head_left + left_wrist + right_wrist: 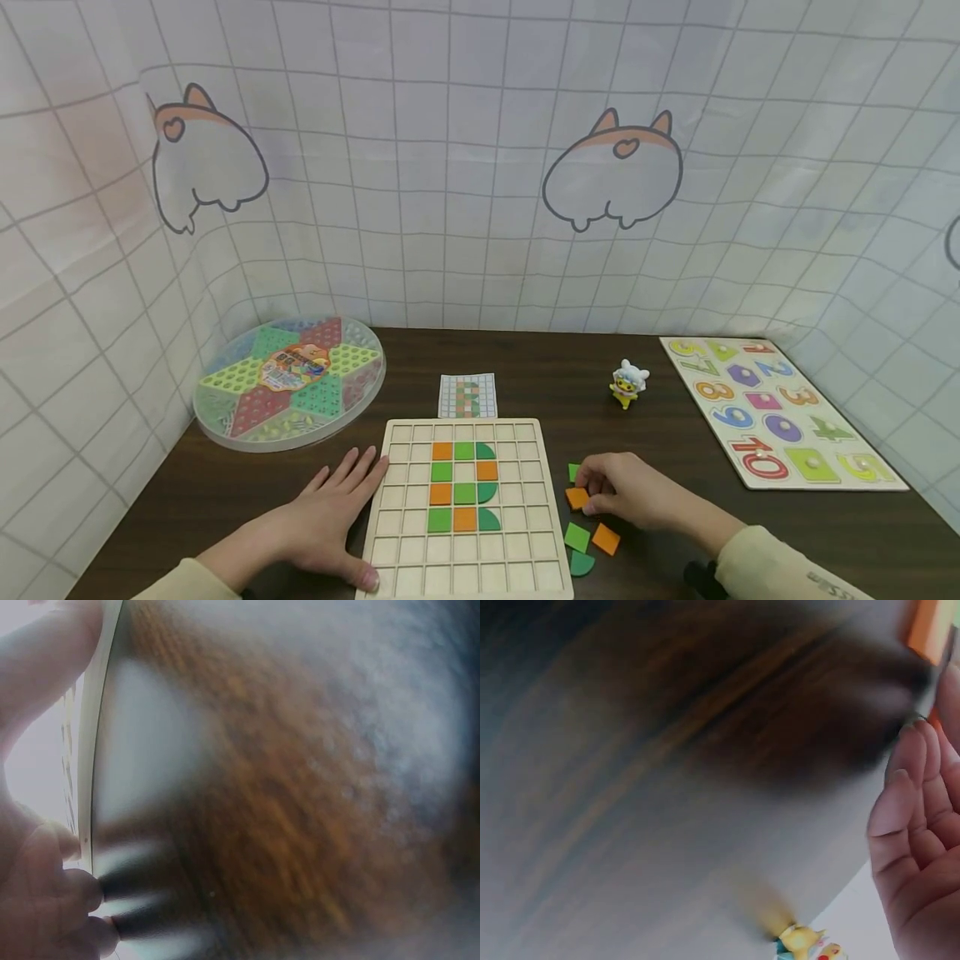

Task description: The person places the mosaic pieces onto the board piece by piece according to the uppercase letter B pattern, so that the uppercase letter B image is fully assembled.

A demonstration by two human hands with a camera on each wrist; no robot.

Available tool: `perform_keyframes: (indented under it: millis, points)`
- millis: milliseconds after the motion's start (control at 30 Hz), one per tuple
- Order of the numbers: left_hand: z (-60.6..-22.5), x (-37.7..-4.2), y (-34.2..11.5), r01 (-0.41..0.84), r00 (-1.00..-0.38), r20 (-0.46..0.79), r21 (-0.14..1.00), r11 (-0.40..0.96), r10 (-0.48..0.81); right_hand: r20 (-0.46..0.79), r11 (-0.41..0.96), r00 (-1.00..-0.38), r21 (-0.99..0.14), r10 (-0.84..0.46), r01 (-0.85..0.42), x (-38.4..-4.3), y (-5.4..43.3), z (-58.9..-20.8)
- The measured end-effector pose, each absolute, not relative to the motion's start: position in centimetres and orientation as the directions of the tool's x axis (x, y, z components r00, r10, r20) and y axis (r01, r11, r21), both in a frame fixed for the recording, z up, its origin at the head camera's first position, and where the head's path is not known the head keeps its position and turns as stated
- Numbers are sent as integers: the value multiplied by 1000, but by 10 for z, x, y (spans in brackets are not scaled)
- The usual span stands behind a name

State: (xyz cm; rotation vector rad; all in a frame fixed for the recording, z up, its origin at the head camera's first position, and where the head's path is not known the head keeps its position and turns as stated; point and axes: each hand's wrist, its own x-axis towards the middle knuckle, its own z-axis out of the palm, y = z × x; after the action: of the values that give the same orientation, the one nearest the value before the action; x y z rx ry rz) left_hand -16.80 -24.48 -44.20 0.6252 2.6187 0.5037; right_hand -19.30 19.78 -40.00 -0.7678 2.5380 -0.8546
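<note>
A pale wooden grid board (465, 575) carries orange and light green squares and dark green quarter-round pieces. My left hand (330, 517) lies spread with straight fingers along its left edge, fingertips and thumb at the rim. Right of the board, my right hand (626, 492) pinches an orange square tile (576, 498) between thumb and fingers, low over the table. Just behind that tile a green square (573, 472) shows partly past the fingers. Nearer the front lie another green square (577, 537), an orange square (606, 539) and a dark green quarter-round (581, 563).
Behind the board lies a small pattern card (467, 396). A round Chinese checkers set (292, 379) stands at the back left. The small yellow-and-white figurine (628, 383) is at the back right, left of a number puzzle board (780, 412). A gridded white curtain (480, 167) hangs behind the dark table.
</note>
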Motion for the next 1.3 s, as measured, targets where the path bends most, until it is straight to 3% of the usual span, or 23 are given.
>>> perform_keyframes:
  millis: [333, 867, 1300]
  points:
    - [-443, -168, -246, 348, -819, -293, 431, 833, 494, -106, 644, -852, -703, -513, -300, -174, 153, -388]
    - [-437, -165, -242, 337, -812, -307, 448, 828, 496, -90, 532, -766, -771, -636, -351, -139, 57, -393]
    - [-440, -166, -244, 338, -820, -295, 443, 830, 491, -99, 610, -783, -688, -615, -392, -138, 39, -393]
